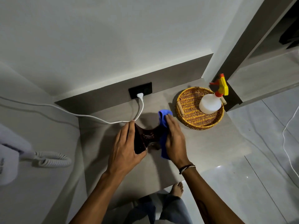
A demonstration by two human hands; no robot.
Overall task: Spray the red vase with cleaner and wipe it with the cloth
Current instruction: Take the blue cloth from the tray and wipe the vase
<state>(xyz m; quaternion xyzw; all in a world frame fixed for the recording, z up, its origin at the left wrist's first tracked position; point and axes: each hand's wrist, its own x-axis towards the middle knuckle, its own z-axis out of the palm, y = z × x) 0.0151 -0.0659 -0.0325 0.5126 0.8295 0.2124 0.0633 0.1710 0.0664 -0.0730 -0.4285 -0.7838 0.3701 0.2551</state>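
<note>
No brand or label can be read; faint marks on the white appliance (6,160) far left of the left hand are too blurred. The left hand (125,145) clasps the dark red vase (144,138) on a grey table (202,143). The right hand (174,139) lies flat, pressing a blue cloth (163,120) on the vase's other side. Beyond the right hand, a wicker basket (187,109) holds a white spray bottle (210,103). Beyond the left hand, a white plug (140,95) sits in a black wall socket (146,89). Glossy pale floor tiles (242,183) lie right of the right hand.
</note>
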